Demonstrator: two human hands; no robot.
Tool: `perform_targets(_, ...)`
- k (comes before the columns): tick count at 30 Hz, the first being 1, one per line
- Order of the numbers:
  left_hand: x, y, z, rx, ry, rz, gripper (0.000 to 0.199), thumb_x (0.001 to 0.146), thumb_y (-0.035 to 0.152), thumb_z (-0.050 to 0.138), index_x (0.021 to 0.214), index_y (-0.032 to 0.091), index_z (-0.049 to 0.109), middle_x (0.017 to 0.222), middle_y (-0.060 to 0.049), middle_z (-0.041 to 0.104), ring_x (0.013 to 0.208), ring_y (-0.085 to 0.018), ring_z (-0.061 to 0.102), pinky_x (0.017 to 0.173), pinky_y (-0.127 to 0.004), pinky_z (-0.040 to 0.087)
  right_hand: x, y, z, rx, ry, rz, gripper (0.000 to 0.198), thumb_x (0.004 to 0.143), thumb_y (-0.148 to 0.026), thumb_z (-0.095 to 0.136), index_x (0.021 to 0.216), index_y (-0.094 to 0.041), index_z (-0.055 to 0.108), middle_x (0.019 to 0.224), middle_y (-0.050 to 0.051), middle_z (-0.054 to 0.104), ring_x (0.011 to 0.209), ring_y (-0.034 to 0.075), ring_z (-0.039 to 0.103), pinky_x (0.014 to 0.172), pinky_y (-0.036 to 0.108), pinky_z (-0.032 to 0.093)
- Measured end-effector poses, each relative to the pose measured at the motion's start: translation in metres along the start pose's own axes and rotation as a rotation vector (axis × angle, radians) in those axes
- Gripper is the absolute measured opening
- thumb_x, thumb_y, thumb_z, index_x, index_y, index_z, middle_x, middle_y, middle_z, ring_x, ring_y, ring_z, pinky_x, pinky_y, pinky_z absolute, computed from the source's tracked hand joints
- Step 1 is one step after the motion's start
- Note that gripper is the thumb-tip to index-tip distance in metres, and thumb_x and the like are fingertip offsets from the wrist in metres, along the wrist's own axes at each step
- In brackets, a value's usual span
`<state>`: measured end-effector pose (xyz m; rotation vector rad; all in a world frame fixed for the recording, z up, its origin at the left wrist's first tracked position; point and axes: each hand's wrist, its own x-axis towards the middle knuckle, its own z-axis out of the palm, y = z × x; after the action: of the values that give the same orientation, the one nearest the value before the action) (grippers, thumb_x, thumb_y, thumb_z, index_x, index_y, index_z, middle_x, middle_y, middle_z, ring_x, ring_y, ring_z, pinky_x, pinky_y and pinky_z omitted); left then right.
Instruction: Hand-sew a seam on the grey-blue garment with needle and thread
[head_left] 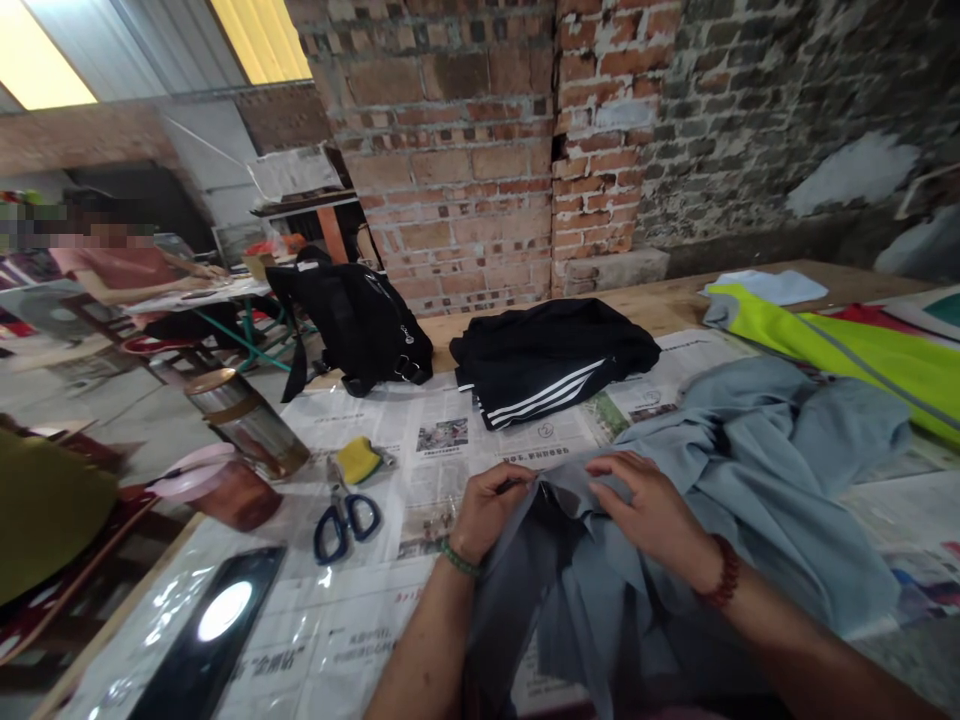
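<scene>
Grey fabric (765, 500) lies bunched across the near right of the table and hangs toward me. My left hand (487, 510), with a green bead bracelet, is closed and pinches an edge of this cloth between thumb and fingers. On the other side of the raised edge, my right hand (645, 505), wearing a red bead bracelet, rests on the fabric with its fingers bent and somewhat apart. Whether it grips the cloth is hard to see. Between the hands a darker fold opens downward. Scissors (345, 525) with dark blue handles lie left of my left hand.
Newspaper under clear plastic covers the table (360, 625). Around it are a phone (214, 640), a pink-lidded cup (225, 490), a metal flask (251, 425), a yellow sponge (358, 460), a black backpack (360, 320), folded black clothing (555, 350) and a neon vest (862, 350). A person (127, 265) sits far left.
</scene>
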<state>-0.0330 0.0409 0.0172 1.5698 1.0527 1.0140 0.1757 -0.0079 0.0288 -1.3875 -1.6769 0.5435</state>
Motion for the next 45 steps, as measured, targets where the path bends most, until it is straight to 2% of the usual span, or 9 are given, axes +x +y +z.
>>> perform_targets(2, 0.0, 0.0, 0.001, 0.0, -0.027, 0.023, 0.011, 0.068, 0.016, 0.061, 0.074, 0.018, 0.07, 0.078, -0.003, 0.069, 0.077, -0.017, 0.061, 0.076, -0.027, 0.046, 0.009, -0.002, 0.004, 0.042, -0.008, 0.038, 0.016, 0.076, -0.026, 0.053, 0.085, -0.022, 0.065, 0.089, 0.005, 0.065, 0.087, 0.022, 0.057, 0.082, 0.036, 0.041)
perform_targets(6, 0.002, 0.001, 0.002, 0.025, -0.069, 0.158, 0.007, 0.069, 0.017, 0.063, 0.071, 0.018, 0.07, 0.077, -0.004, 0.066, 0.077, -0.017, 0.06, 0.076, -0.028, 0.045, 0.03, -0.004, 0.02, 0.248, -0.212, 0.182, 0.022, 0.076, -0.032, 0.052, 0.085, -0.019, 0.068, 0.09, 0.006, 0.066, 0.085, 0.021, 0.058, 0.077, 0.032, 0.042)
perform_targets(9, 0.003, 0.0, 0.0, 0.056, -0.057, 0.229, 0.007, 0.069, 0.018, 0.063, 0.07, 0.019, 0.07, 0.074, -0.004, 0.062, 0.074, -0.016, 0.058, 0.073, -0.028, 0.046, 0.039, -0.003, 0.035, 0.44, -0.353, 0.26, 0.023, 0.071, -0.035, 0.059, 0.081, -0.017, 0.069, 0.081, 0.004, 0.067, 0.078, 0.018, 0.058, 0.074, 0.03, 0.041)
perform_targets(13, 0.002, -0.001, -0.002, 0.067, -0.06, 0.253, 0.007, 0.07, 0.019, 0.064, 0.072, 0.02, 0.071, 0.073, -0.003, 0.06, 0.073, -0.016, 0.057, 0.07, -0.027, 0.045, 0.04, 0.0, 0.045, 0.686, -0.408, 0.389, 0.023, 0.063, -0.033, 0.068, 0.075, -0.015, 0.069, 0.066, 0.0, 0.063, 0.062, 0.011, 0.052, 0.062, 0.024, 0.038)
perform_targets(17, 0.002, -0.003, -0.001, 0.063, -0.054, 0.231, 0.008, 0.071, 0.02, 0.064, 0.074, 0.02, 0.071, 0.075, -0.003, 0.06, 0.074, -0.015, 0.057, 0.071, -0.027, 0.045, 0.038, 0.004, 0.045, 0.839, -0.396, 0.463, 0.024, 0.055, -0.031, 0.074, 0.069, -0.013, 0.066, 0.057, -0.003, 0.058, 0.053, 0.007, 0.047, 0.054, 0.022, 0.034)
perform_targets(24, 0.002, -0.004, 0.003, 0.004, -0.031, 0.141, 0.007, 0.068, 0.02, 0.064, 0.072, 0.018, 0.069, 0.079, -0.004, 0.064, 0.078, -0.017, 0.058, 0.074, -0.027, 0.045, 0.033, 0.003, 0.048, 0.856, -0.359, 0.462, 0.03, 0.057, -0.038, 0.073, 0.069, -0.013, 0.061, 0.057, -0.002, 0.056, 0.053, 0.008, 0.048, 0.054, 0.022, 0.035)
perform_targets(32, 0.003, -0.003, 0.01, -0.117, 0.0, -0.147, 0.009, 0.064, 0.021, 0.065, 0.07, 0.015, 0.064, 0.063, 0.001, 0.063, 0.058, -0.011, 0.054, 0.057, -0.021, 0.042, 0.036, 0.0, 0.056, 0.604, -0.109, 0.339, 0.017, 0.068, -0.033, 0.06, 0.064, -0.017, 0.056, 0.051, -0.005, 0.05, 0.051, 0.009, 0.045, 0.054, 0.022, 0.035)
perform_targets(39, 0.003, -0.006, 0.012, -0.19, 0.015, -0.175, 0.014, 0.062, 0.024, 0.068, 0.072, 0.015, 0.064, 0.066, 0.0, 0.065, 0.059, -0.012, 0.056, 0.056, -0.021, 0.042, 0.033, 0.002, 0.058, 0.857, -0.241, 0.419, 0.025, 0.06, -0.034, 0.07, 0.07, -0.015, 0.058, 0.055, -0.004, 0.055, 0.047, 0.007, 0.049, 0.049, 0.02, 0.035)
perform_targets(45, 0.005, -0.01, 0.013, -0.211, 0.017, -0.174, 0.018, 0.061, 0.027, 0.07, 0.073, 0.015, 0.063, 0.067, -0.001, 0.067, 0.061, -0.013, 0.059, 0.058, -0.021, 0.043, 0.031, 0.009, 0.064, 0.929, -0.246, 0.464, 0.029, 0.059, -0.035, 0.072, 0.075, -0.013, 0.063, 0.055, -0.003, 0.057, 0.048, 0.007, 0.05, 0.049, 0.02, 0.036)
